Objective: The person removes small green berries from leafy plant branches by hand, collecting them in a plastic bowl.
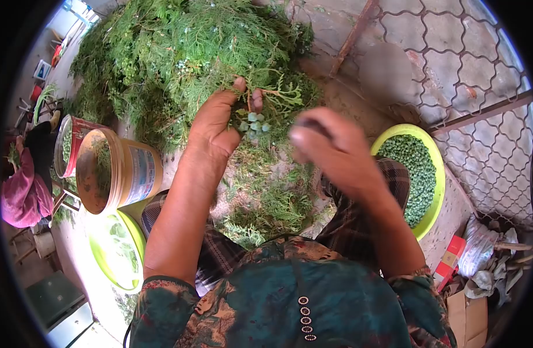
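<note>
My left hand (pixel 220 119) holds a green sprig (pixel 278 95) between thumb and fingers, in front of the big pile of cut branches. A cluster of pale blue-green cones (pixel 255 123) hangs from the sprig beside my palm. To the right, my right hand (pixel 327 139) is smeared by motion, apart from the sprig. Its fingers look curled, but whether they hold anything cannot be made out. Loose green bits (pixel 278 200) lie on the ground between my knees.
A yellow-green basin (pixel 439 174) of small green cones stands right. At left are a tan bucket (pixel 127 168), a red bucket (pixel 84 127) and another basin (pixel 136 232). A person in a pink sleeve (pixel 28 197) sits far left. The branch pile (pixel 179 52) fills the top.
</note>
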Action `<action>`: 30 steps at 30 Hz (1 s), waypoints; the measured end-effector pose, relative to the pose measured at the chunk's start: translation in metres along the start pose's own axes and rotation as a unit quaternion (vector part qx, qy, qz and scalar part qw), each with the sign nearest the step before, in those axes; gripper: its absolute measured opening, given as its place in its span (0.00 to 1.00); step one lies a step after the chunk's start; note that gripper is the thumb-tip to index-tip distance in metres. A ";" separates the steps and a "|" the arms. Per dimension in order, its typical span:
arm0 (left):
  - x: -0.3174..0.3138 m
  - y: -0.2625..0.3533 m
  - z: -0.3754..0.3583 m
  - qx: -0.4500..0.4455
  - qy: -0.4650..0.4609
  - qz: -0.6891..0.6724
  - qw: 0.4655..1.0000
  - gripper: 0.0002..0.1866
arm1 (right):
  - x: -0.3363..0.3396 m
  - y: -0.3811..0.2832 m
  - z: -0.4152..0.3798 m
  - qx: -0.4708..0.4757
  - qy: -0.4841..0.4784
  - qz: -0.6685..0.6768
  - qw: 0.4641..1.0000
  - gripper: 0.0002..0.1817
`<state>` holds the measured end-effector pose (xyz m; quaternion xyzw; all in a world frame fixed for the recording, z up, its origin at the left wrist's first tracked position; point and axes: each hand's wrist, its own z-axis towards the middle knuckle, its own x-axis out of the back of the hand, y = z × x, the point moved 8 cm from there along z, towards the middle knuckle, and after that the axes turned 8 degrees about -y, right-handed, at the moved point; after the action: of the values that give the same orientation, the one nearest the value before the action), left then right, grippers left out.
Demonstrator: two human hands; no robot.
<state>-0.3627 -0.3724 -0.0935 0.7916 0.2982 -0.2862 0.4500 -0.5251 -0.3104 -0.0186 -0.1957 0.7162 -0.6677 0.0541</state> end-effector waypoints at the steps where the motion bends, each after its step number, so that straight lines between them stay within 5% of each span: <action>1: 0.001 0.001 0.000 -0.011 0.002 0.021 1.000 0.09 | -0.019 0.002 0.014 0.004 -0.019 0.004 1.000 0.19; 5: 0.005 0.009 -0.001 -0.064 -0.017 0.098 0.993 0.10 | -0.046 0.018 0.050 0.038 0.005 0.075 0.996 0.20; 7: 0.008 0.014 -0.003 -0.077 -0.004 0.096 0.992 0.10 | -0.059 0.026 0.054 -0.056 -0.060 0.156 0.984 0.20; 14: 0.004 0.025 -0.014 -0.127 0.005 0.144 0.981 0.14 | -0.071 0.047 0.065 -0.080 -0.092 0.285 0.951 0.15; 22: 0.012 0.028 -0.014 -0.131 0.059 0.185 0.972 0.11 | -0.089 0.045 0.056 -0.131 -0.105 0.488 0.856 0.11; 27: -0.013 0.033 -0.024 -0.232 0.054 0.336 0.911 0.07 | -0.085 0.041 0.057 -0.143 -0.106 0.485 0.856 0.12; 30: -0.015 0.029 -0.022 -0.228 0.035 0.289 0.929 0.06 | -0.082 0.047 0.058 -0.128 -0.099 0.444 0.881 0.13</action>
<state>-0.3474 -0.3682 -0.0581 0.7291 0.1295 -0.0400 0.6709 -0.4394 -0.3346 -0.0855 0.0730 0.7981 -0.4535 0.3900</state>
